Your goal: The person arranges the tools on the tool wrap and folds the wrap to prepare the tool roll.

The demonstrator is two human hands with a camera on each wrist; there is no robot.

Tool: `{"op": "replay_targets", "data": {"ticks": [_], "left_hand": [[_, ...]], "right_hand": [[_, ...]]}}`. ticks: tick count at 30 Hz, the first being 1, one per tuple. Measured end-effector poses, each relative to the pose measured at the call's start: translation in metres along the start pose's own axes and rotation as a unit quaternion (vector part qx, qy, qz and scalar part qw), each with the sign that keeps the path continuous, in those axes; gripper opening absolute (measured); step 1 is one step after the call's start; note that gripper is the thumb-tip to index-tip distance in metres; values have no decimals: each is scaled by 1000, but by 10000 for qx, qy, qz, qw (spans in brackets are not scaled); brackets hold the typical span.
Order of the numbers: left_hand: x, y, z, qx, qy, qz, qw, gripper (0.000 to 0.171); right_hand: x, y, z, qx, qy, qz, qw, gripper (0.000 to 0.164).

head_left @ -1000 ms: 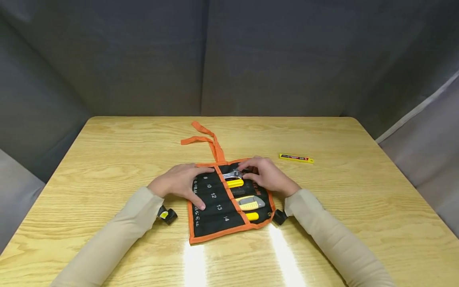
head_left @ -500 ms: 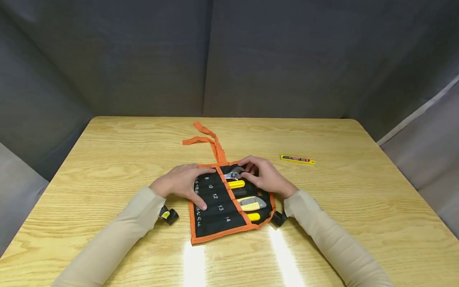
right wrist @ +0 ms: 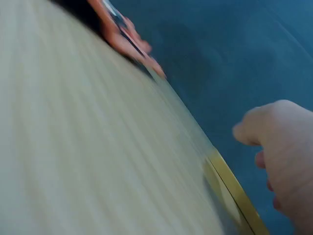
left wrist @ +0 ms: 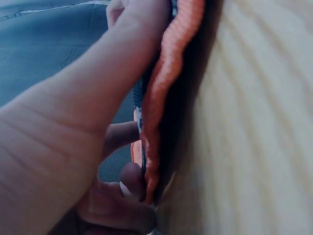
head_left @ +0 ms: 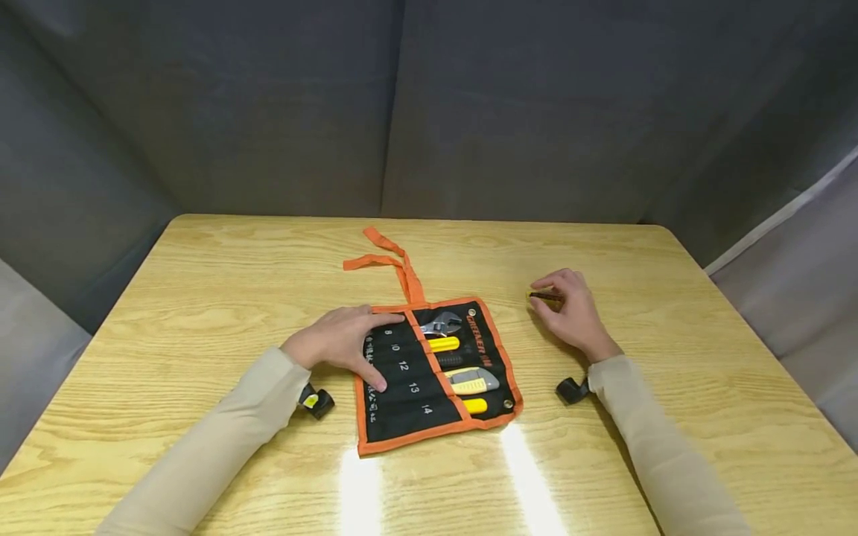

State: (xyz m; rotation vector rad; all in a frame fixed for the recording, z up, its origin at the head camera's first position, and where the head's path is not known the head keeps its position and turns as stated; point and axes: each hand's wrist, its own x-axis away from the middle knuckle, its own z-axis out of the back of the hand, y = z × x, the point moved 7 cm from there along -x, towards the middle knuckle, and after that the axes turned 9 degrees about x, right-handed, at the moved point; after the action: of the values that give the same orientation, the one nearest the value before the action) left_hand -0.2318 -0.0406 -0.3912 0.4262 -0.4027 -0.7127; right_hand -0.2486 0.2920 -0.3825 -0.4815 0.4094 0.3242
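A black tool roll [head_left: 415, 422] with orange edging lies spread on the table. My left hand [head_left: 338, 342] rests on its left part, thumb and fingers spread over the printed numbers. From its pockets stick out an adjustable wrench [head_left: 443, 323], a yellow handle [head_left: 442, 345], a black ribbed handle [head_left: 450, 360], a grey-and-yellow utility knife [head_left: 474, 381] and another yellow handle [head_left: 475, 406]. To the right, my right hand [head_left: 575, 316] hovers over a slim yellow case [right wrist: 235, 193], thumb and fingers apart on either side. The right wrist view has the case on the table, with the hand above it.
Orange ties [head_left: 402, 272] trail from the roll's far edge toward the back of the wooden table [head_left: 234, 283]. A dark curtain [head_left: 288, 112] hangs behind the table. Black wrist cameras [head_left: 572, 391] sit low by both sleeves.
My right hand has left the wrench's end of the roll and moved right to the yellow case. The wrench and the roll's right side are uncovered. My left hand stays put.
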Motion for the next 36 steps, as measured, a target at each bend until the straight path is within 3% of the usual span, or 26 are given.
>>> {"op": "replay_targets", "data": {"ticks": [5,9,19,30,36], "left_hand": [[0,1,0,4,-10,-4,10000,112],[1,0,0,26,-8,8,10000,112],[0,1,0,23,33,-1,10000,112],[0,-1,0,34,27,131,9999,112],[0,-2,0,39,7,214,9998,112]], "right_hand": [[13,40,17,332,-43,-339,9989,27],[19,53,22,424,-230,-438,9979,32],[22,56,19,603,-715,-726,9930,28],[20,59,17,662,-513,-468,9954,16],[19,61,15,243,-647,-711,9951,17]]}}
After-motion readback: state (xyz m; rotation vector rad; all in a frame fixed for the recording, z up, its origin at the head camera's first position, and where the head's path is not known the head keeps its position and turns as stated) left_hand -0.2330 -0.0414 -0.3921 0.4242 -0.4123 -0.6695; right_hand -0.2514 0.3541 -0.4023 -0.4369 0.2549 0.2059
